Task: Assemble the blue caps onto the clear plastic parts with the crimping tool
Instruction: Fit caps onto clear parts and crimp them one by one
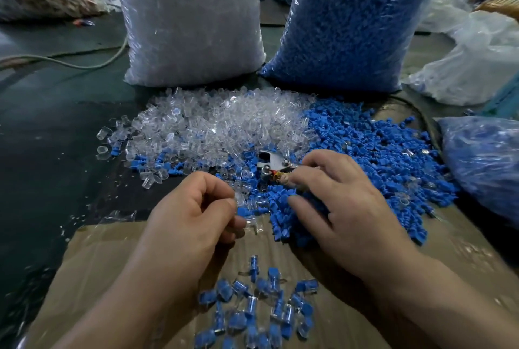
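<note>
A heap of clear plastic parts (213, 126) lies in the middle of the work surface, with a heap of blue caps (379, 157) to its right. My left hand (193, 208) is curled around a clear plastic part (241, 197) at its fingertips. My right hand (337, 197) grips the metal crimping tool (273, 164), whose silver head pokes out over the caps; its fingers rest on the blue pile. Several assembled pieces (258, 309), clear with blue caps, lie on the cardboard (112, 264) near me.
A big bag of clear parts (191, 19) and a big bag of blue caps (351, 19) stand behind the heaps. Another blue-filled bag (486, 163) lies at the right edge. A cable (70, 63) runs across the dark surface at left. White plastic bags (471, 67) sit at far right.
</note>
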Action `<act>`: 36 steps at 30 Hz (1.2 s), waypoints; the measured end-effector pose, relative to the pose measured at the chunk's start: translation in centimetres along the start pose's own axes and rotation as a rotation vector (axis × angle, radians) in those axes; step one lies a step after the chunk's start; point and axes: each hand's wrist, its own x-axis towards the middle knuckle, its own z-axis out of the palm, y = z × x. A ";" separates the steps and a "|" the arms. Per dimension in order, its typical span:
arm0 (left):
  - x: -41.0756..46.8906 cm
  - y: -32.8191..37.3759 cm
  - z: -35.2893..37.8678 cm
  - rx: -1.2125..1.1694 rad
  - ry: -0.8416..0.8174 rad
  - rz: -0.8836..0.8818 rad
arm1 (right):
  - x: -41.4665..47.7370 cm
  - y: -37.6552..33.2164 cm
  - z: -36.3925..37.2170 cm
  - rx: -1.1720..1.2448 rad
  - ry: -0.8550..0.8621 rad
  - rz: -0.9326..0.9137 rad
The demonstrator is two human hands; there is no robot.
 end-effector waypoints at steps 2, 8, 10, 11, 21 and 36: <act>-0.1 0.0 0.0 -0.035 -0.011 0.004 | -1.3 0.3 -0.8 0.020 0.072 0.002; -1.0 0.1 0.6 -0.009 -0.232 0.069 | -5.4 -1.6 -1.2 0.107 -0.030 -0.010; -1.4 0.1 1.1 -0.049 -0.275 0.065 | -6.0 -2.6 -0.8 0.110 -0.111 -0.022; -1.5 0.1 1.4 -0.053 -0.290 0.075 | -6.1 -2.9 -0.7 0.087 -0.142 -0.043; -1.7 -0.1 2.2 0.020 -0.259 0.092 | -4.4 -3.0 -1.9 0.018 -0.297 0.072; -0.5 -0.6 1.1 0.000 -0.064 0.127 | 0.9 -2.7 1.8 -0.157 -0.260 0.010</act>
